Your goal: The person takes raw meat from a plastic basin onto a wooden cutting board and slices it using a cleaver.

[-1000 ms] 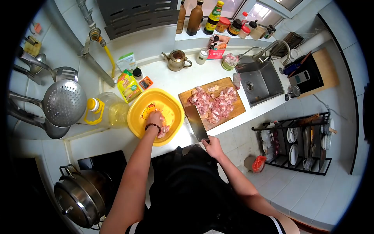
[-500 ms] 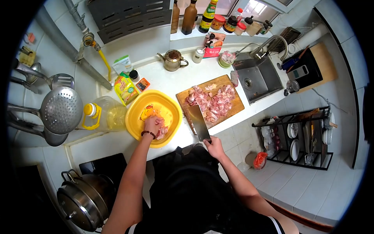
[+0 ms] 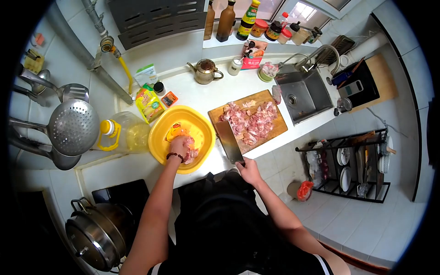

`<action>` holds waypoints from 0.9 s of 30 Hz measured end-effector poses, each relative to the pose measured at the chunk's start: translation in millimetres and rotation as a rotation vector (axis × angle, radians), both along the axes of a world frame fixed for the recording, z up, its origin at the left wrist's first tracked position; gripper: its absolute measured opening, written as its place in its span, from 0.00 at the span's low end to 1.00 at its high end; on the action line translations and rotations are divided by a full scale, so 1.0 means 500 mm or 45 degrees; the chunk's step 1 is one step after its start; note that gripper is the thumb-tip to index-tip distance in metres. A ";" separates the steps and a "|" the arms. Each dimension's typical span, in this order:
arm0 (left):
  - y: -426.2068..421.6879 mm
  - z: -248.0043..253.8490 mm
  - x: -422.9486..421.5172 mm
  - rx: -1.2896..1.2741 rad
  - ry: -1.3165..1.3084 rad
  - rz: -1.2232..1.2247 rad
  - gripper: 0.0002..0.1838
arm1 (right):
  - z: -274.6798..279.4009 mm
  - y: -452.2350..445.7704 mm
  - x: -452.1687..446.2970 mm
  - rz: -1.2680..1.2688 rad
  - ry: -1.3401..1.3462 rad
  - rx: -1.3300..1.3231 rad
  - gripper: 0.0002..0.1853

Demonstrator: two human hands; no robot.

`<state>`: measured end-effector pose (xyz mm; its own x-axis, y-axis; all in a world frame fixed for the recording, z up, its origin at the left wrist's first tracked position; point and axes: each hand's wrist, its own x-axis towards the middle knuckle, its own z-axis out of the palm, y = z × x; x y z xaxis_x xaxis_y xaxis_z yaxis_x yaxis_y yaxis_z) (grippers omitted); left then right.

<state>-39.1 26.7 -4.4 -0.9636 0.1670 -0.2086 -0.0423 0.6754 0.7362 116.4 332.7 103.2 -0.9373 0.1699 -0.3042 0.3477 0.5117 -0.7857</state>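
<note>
Inside a yellow plastic basin (image 3: 157, 133), my left hand (image 3: 179, 146) is closed around raw meat (image 3: 190, 153); its fingertips are partly hidden. A dark bead bracelet circles that wrist. My right hand (image 3: 250, 171) grips the handle of a cleaver (image 3: 230, 142), whose broad blade points away from me along the near left edge of a wooden cutting board (image 3: 276, 130). Chopped raw meat pieces (image 3: 251, 121) are heaped across the board, just right of the blade.
An oil jug (image 3: 130, 133) and a yellow seasoning packet (image 3: 149, 104) stand left of the basin. Behind are a metal teapot (image 3: 206, 72) and a sink (image 3: 305, 98). A large steel pot (image 3: 96, 233) sits lower left, a black dish rack (image 3: 348, 167) right.
The cleaver blade has shifted slightly left, off more of the board. My left hand stays in the basin, with more meat showing beside its fingers. The view has shifted a little.
</note>
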 end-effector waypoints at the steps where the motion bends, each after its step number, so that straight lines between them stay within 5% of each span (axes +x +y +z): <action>1: -0.007 -0.003 0.001 -0.018 0.118 0.007 0.11 | -0.012 0.004 0.002 -0.008 0.053 -0.002 0.10; 3: -0.030 0.023 -0.005 -0.111 0.098 -0.022 0.12 | -0.022 0.006 0.007 -0.019 0.099 -0.007 0.10; 5: -0.045 0.059 -0.005 -0.286 -0.378 -0.224 0.14 | -0.021 0.006 0.006 -0.082 0.076 -0.109 0.11; 10: -0.069 0.023 0.010 -0.367 -0.243 -0.451 0.21 | -0.032 -0.005 -0.004 -0.061 0.038 -0.117 0.10; 27: -0.092 0.003 0.008 -0.065 -0.327 -0.055 0.12 | -0.016 -0.022 -0.013 -0.008 -0.016 -0.081 0.10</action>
<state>-35.3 -19.3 -3.1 -0.8703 0.1899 -0.4544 -0.1935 0.7166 0.6701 109.6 321.7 95.0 -0.9323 0.1557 -0.3266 0.3611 0.4587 -0.8119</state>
